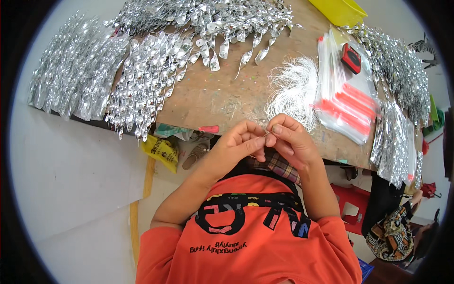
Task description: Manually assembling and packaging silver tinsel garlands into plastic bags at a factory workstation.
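My left hand [242, 142] and my right hand [293, 142] meet at the front edge of the table, fingertips almost touching. Both are closed in a pinch on what looks like a thin pale string [267, 134], mostly hidden by the fingers. Just beyond my right hand lies a loose bundle of white string [294, 90]. Beside it, clear plastic bags with red strips [347, 111] are stacked on the wooden table [236, 92]. A small red and black device [351, 58] rests on the bags.
Twisted silver foil strands [144, 78] hang over the table's left edge, with more foil strands [203, 19] at the back. Others [395, 66] line the right side. A yellow basin [338, 10] stands far right. Below are a yellow bag [162, 154] and a red stool [349, 208]; another person [392, 232] is at right.
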{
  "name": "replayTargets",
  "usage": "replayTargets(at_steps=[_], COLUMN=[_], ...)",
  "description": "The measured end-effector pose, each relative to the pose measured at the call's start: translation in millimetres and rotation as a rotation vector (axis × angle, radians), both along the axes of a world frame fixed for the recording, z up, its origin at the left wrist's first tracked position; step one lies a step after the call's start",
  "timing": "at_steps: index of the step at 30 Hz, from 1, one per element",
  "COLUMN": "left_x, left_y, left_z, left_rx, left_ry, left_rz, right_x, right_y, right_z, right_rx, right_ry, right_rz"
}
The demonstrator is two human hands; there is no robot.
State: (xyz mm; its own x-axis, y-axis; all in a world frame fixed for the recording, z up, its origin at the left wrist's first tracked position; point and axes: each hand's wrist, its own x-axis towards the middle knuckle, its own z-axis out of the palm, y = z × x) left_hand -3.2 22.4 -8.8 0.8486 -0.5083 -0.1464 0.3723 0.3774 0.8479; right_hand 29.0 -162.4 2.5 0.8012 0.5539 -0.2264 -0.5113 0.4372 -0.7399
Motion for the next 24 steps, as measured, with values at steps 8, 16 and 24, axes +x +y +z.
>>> replayTargets(at_steps=[8, 16, 24], left_x=[-6, -4, -3], left_y=[-4, -10, -16], left_z=[4, 3, 11], left_rx=[0.424, 0.672, 0.532], left_ry=[-0.336, -0.522, -0.425], left_rz=[0.304, 0.470, 0.425], right_x=[0, -6, -6], right_y=[-3, -3, 8], right_z=[-4, 17, 10], right_rx=[-0.125, -0.944, -1.127], right_ry=[-0.071, -1.116, -1.499], right_rz=[-0.026, -0.381, -0.382])
